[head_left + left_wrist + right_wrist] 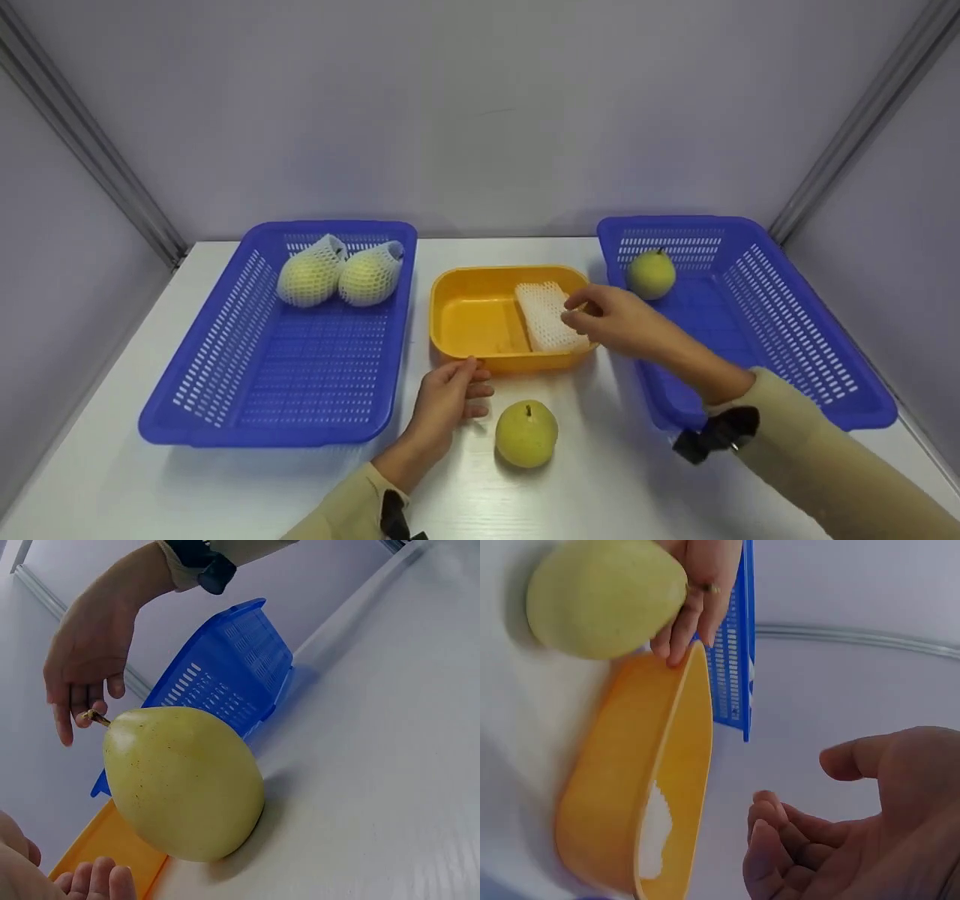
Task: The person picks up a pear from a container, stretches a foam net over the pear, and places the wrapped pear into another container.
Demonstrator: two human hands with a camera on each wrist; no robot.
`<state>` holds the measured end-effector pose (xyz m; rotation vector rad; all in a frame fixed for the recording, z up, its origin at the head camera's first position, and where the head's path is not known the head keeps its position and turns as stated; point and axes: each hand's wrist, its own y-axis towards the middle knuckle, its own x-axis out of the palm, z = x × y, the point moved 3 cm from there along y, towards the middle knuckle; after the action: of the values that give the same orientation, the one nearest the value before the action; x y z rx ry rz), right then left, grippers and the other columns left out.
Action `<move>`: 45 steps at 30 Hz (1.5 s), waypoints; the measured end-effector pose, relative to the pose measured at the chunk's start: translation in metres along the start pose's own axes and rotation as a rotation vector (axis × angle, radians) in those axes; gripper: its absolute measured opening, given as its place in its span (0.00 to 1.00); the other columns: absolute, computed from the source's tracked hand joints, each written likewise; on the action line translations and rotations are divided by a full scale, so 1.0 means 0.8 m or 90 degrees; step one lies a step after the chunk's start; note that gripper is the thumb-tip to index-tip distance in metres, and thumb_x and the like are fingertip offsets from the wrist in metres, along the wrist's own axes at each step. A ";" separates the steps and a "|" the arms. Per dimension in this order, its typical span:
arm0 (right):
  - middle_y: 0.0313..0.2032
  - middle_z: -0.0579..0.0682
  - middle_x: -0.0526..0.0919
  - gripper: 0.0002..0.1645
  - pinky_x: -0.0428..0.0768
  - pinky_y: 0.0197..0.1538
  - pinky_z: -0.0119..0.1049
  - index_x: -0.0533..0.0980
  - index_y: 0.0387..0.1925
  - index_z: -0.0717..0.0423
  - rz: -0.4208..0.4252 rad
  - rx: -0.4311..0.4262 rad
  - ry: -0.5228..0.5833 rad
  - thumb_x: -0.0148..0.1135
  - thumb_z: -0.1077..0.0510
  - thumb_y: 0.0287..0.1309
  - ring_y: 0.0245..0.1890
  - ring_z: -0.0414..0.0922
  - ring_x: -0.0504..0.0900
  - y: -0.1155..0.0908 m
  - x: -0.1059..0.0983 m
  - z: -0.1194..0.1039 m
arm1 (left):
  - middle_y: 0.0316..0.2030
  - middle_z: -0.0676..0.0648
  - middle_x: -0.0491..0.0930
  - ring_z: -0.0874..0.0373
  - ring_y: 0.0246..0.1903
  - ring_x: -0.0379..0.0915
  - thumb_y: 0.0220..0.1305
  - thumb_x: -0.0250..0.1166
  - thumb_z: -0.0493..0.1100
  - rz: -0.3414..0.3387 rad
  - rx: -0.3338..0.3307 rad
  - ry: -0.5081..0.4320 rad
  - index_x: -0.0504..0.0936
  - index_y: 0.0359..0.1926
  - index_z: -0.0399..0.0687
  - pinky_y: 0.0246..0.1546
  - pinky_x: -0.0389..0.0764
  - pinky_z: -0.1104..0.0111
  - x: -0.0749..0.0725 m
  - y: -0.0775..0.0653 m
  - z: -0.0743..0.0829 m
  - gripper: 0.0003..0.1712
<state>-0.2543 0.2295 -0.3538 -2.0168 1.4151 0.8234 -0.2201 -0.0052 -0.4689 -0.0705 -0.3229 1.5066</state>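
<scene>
My right hand point(626, 322) hovers over the right end of a yellow-orange plastic bin point(469, 352), thumb and bent fingers apart with nothing between them. Beneath it in the bin lie white foam net sleeves point(544, 315), also showing as a white edge in the right wrist view. My left hand point(450, 394) is at the bin's front rim, its fingers extended and holding nothing. Just right of that hand, a bare yellow-green pear point(526, 433) sits on the table, stem up. The left wrist view shows this pear point(184, 784) large and close.
A blue basket point(274, 435) on the left holds two pears point(309, 279) in white foam nets at its back. Another blue basket point(810, 315) on the right has one bare pear point(651, 274) in its back left corner. Pale walls enclose the white table point(247, 495).
</scene>
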 end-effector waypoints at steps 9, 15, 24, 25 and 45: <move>0.21 0.51 0.83 0.30 0.72 0.29 0.36 0.81 0.29 0.65 -0.107 0.091 -0.228 0.56 0.42 0.71 0.23 0.45 0.77 0.047 0.012 0.018 | 0.42 0.40 0.85 0.61 0.31 0.82 0.80 0.53 0.46 0.022 -0.013 -0.014 0.79 0.53 0.30 0.25 0.84 0.72 0.002 0.009 -0.003 0.20; 0.21 0.50 0.81 0.29 0.75 0.34 0.41 0.79 0.33 0.60 -0.124 0.181 -0.331 0.55 0.37 0.70 0.27 0.47 0.78 0.059 0.028 0.023 | 0.40 0.40 0.86 0.62 0.28 0.82 0.81 0.52 0.48 0.033 -0.011 -0.023 0.80 0.51 0.29 0.21 0.81 0.73 0.002 0.010 -0.005 0.22; 0.35 0.57 0.82 0.30 0.82 0.43 0.49 0.80 0.43 0.65 -0.105 0.212 -0.374 0.58 0.40 0.68 0.34 0.50 0.78 0.068 0.034 0.030 | 0.39 0.40 0.86 0.62 0.27 0.83 0.81 0.52 0.45 0.032 -0.007 -0.018 0.81 0.48 0.30 0.20 0.81 0.74 0.002 0.011 -0.003 0.21; 0.36 0.58 0.82 0.29 0.82 0.45 0.50 0.80 0.45 0.66 -0.101 0.212 -0.375 0.59 0.41 0.68 0.35 0.50 0.78 0.068 0.034 0.030 | 0.39 0.40 0.86 0.62 0.27 0.83 0.81 0.51 0.45 0.031 -0.007 -0.018 0.81 0.48 0.30 0.20 0.81 0.74 0.002 0.011 -0.003 0.21; 0.21 0.50 0.74 0.19 0.71 0.25 0.35 0.74 0.23 0.56 -0.045 0.156 -0.270 0.59 0.51 0.69 0.24 0.46 0.74 0.075 0.024 0.024 | 0.37 0.41 0.86 0.63 0.26 0.82 0.81 0.51 0.44 0.035 -0.004 -0.013 0.81 0.48 0.29 0.19 0.81 0.74 -0.001 0.013 -0.002 0.21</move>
<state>-0.3096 0.2129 -0.3860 -1.5834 1.1353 0.9296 -0.2298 -0.0051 -0.4729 -0.0688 -0.3449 1.5621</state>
